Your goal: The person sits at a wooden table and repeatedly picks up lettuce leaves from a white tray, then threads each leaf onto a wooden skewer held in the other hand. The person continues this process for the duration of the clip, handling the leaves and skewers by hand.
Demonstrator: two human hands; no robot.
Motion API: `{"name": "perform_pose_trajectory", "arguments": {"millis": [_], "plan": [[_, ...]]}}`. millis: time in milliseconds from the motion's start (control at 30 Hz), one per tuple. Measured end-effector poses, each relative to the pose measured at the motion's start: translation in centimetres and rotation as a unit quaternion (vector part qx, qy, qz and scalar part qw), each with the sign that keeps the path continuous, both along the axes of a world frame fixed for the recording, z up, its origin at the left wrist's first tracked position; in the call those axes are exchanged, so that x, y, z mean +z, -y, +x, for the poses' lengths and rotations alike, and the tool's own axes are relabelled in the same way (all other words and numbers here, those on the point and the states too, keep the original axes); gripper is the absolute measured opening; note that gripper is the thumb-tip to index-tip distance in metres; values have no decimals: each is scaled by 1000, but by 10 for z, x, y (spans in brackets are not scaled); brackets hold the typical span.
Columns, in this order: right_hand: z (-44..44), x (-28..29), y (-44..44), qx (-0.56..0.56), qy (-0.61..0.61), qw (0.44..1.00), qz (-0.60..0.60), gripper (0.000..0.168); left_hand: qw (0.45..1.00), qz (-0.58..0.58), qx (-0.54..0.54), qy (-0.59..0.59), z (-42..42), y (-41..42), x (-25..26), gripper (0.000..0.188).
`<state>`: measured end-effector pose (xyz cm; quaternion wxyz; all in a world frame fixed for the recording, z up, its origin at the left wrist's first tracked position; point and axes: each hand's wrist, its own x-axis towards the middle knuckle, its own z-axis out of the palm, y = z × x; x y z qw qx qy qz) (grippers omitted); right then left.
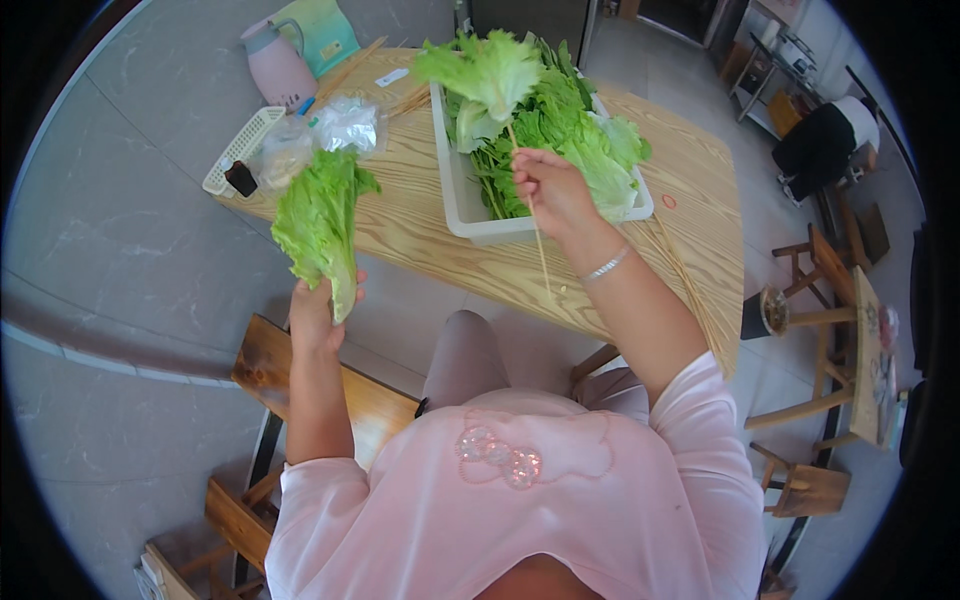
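My left hand [319,311] grips the pale stem end of a green lettuce leaf [319,217], held upright in front of the table's near edge. A thin wooden skewer [538,240] is pinched in the fingers of my right hand [553,187]. At the skewer's upper end sits a second lettuce leaf [487,75], above a white plastic tub [456,202]. Loose lettuce [555,112] and greens with long stems [487,176] fill the tub. The skewer's lower end hangs over the wooden table [405,202].
Several bare skewers [686,281] and a red rubber band [669,201] lie right of the tub. At the left are a pink jug [279,67], a white basket [244,146], plastic bags [349,124] and a small dark bottle [240,178]. A person [825,142] bends over at the far right.
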<state>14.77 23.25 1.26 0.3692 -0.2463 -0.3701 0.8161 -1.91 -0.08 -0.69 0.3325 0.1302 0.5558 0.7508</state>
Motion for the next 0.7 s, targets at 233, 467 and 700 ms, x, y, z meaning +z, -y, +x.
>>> {"name": "perform_pose_trajectory", "arguments": {"millis": [233, 467, 700], "plan": [[-26, -9, -4, -26, 172, 985, -1, 16, 999, 11, -33, 21, -1, 16, -18, 22], [37, 8, 21, -154, 368, 728, 558, 25, 994, 60, -87, 32, 12, 27, -18, 29], [211, -24, -59, -260, 600, 624, 429, 14, 995, 49, -69, 47, 39, 7, 8, 27]]}}
